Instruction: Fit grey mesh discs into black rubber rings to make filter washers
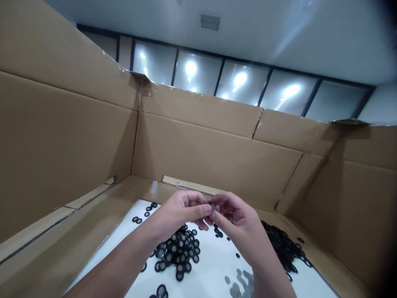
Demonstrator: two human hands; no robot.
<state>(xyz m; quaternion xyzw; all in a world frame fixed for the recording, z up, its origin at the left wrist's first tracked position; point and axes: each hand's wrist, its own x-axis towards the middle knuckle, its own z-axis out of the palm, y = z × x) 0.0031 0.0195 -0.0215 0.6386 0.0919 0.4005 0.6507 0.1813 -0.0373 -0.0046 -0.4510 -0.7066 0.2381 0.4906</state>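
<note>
My left hand [189, 210] and my right hand [237, 217] meet in front of me, above the white sheet. Between their thumbs and fingertips they pinch a small dark piece [214, 206], mostly covered by the fingers, so its exact shape is hidden. Below my left wrist lies a heap of black rings with grey centres [178, 249]. Small black discs [218, 233] are scattered under my right hand. Beside my right forearm are loose flat grey discs [242, 283], partly hidden by it.
Cardboard walls [198, 140] enclose the white sheet [206, 271] on the visible sides. A large pile of black rings [281, 244] sits at the right, spilling toward the sheet's edge. A few filled rings [147, 214] lie at the far left.
</note>
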